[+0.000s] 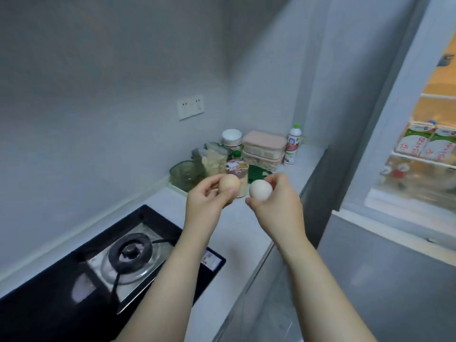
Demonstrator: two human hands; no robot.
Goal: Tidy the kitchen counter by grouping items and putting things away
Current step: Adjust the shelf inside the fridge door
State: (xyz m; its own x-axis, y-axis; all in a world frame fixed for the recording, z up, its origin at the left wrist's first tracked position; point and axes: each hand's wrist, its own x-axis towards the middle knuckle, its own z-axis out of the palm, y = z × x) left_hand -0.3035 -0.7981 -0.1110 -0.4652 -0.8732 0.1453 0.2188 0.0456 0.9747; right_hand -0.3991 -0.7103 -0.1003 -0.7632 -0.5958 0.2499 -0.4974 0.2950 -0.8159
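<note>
My left hand (206, 203) pinches a tan egg (229, 184) between thumb and fingers, held up over the white counter (237, 225). Beside it, my right hand (276, 206) holds a white egg (260, 190) the same way. The two eggs are close together but apart. Behind them on the counter stand a jar with a patterned lid (236, 169), two stacked pink lidded boxes (264, 146), a white bowl (231, 137) and a white spray bottle with a green cap (292, 144).
A black gas stove (103, 262) fills the counter's near left. A green glass bowl (184, 174) and a bag of dry food (214, 156) sit near the wall. At right, an open fridge (419, 169) shows milk cartons (429, 144) on a door shelf.
</note>
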